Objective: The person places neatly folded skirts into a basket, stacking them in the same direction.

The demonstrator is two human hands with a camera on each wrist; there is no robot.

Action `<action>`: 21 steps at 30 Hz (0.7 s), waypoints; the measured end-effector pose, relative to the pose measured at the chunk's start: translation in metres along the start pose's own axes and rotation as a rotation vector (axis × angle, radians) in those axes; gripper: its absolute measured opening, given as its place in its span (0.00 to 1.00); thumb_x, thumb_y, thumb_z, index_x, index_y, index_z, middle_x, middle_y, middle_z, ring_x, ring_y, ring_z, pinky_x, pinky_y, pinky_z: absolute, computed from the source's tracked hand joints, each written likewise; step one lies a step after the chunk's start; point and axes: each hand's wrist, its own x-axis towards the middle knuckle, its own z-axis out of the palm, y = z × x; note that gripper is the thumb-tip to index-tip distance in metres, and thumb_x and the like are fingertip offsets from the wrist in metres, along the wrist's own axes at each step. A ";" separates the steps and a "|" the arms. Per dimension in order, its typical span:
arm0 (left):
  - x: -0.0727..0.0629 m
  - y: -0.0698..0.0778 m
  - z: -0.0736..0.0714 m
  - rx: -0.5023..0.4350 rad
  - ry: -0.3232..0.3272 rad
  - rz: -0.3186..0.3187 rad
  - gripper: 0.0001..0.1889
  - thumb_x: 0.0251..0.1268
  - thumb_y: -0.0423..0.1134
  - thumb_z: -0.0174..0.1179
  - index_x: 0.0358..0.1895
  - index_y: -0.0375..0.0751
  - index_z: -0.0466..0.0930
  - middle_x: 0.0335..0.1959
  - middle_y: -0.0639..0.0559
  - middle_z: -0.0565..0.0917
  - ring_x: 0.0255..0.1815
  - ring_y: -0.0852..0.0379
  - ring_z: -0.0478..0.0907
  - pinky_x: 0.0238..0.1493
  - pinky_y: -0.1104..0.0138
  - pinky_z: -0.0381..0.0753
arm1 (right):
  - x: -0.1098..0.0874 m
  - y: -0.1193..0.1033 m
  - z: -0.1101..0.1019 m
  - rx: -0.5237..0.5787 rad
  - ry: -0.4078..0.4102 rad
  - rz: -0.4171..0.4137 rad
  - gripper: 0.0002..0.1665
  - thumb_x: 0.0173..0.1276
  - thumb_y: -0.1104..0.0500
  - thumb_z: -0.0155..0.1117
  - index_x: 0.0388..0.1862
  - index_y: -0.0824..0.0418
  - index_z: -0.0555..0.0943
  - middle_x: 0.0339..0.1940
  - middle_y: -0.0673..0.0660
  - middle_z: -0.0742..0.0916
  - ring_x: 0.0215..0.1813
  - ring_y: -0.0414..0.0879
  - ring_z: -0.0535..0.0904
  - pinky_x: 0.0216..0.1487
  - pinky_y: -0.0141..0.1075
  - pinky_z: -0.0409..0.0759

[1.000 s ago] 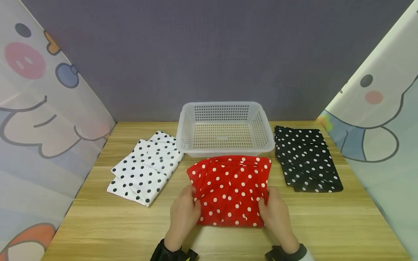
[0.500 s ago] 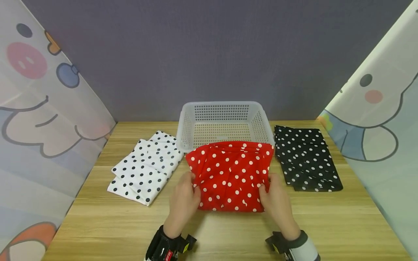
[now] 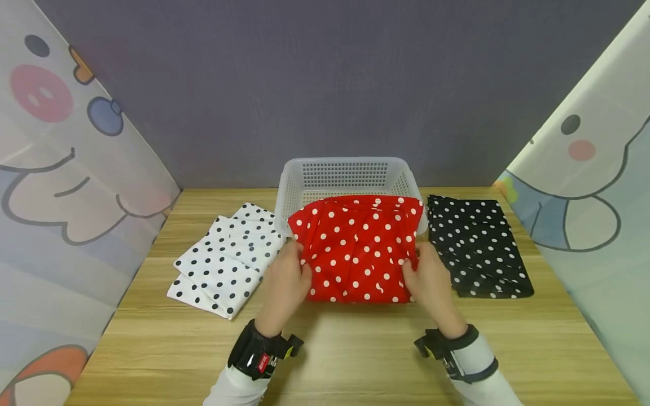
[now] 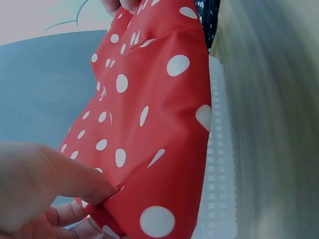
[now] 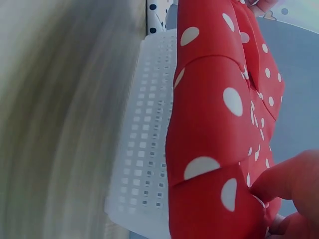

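A folded red cloth with white polka dots (image 3: 358,251) is held up between my two hands. My left hand (image 3: 286,276) pinches its left side, thumb on the near face; the left wrist view shows the thumb (image 4: 84,179) pressing into the fabric. At the opposite side my right hand (image 3: 429,279) pinches the cloth the same way, its thumb (image 5: 281,184) showing in the right wrist view. In the head view the cloth overlaps the front of a white plastic basket (image 3: 345,169), hiding most of its floor. Both wrist views show the basket's perforated wall (image 5: 144,134) beyond the cloth.
A folded white cloth with black dots (image 3: 223,262) lies left of the basket. To the right lies a folded black cloth with white dots (image 3: 477,248). A grey wall (image 3: 325,84) stands behind the wooden table (image 3: 355,361), with cartoon-printed sheets at both sides.
Both hands have carried the red cloth forward, away from the body, from in front of the basket to overlapping it. The basket and the other two cloths have stayed put.
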 end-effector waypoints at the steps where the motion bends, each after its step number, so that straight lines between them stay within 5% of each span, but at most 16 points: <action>1: 0.003 0.001 -0.001 -0.003 -0.009 -0.009 0.14 0.52 0.33 0.60 0.43 0.37 0.71 0.32 0.49 0.77 0.24 0.55 0.72 0.22 0.67 0.74 | 0.004 0.000 -0.001 0.001 -0.009 -0.002 0.21 0.56 0.67 0.61 0.48 0.74 0.68 0.40 0.69 0.79 0.35 0.58 0.78 0.33 0.53 0.80; 13: 0.047 0.006 -0.006 0.028 0.069 0.088 0.14 0.52 0.34 0.61 0.43 0.35 0.71 0.35 0.44 0.79 0.28 0.51 0.78 0.25 0.60 0.80 | 0.051 -0.007 -0.010 0.015 -0.055 -0.059 0.23 0.58 0.65 0.60 0.50 0.76 0.67 0.42 0.71 0.78 0.37 0.61 0.78 0.35 0.55 0.80; 21: 0.078 0.012 -0.008 0.043 0.046 0.081 0.14 0.52 0.34 0.60 0.42 0.36 0.71 0.35 0.44 0.79 0.30 0.50 0.78 0.26 0.59 0.79 | 0.082 -0.006 -0.011 0.007 -0.078 -0.055 0.23 0.60 0.64 0.57 0.51 0.76 0.66 0.42 0.71 0.77 0.39 0.62 0.78 0.36 0.55 0.80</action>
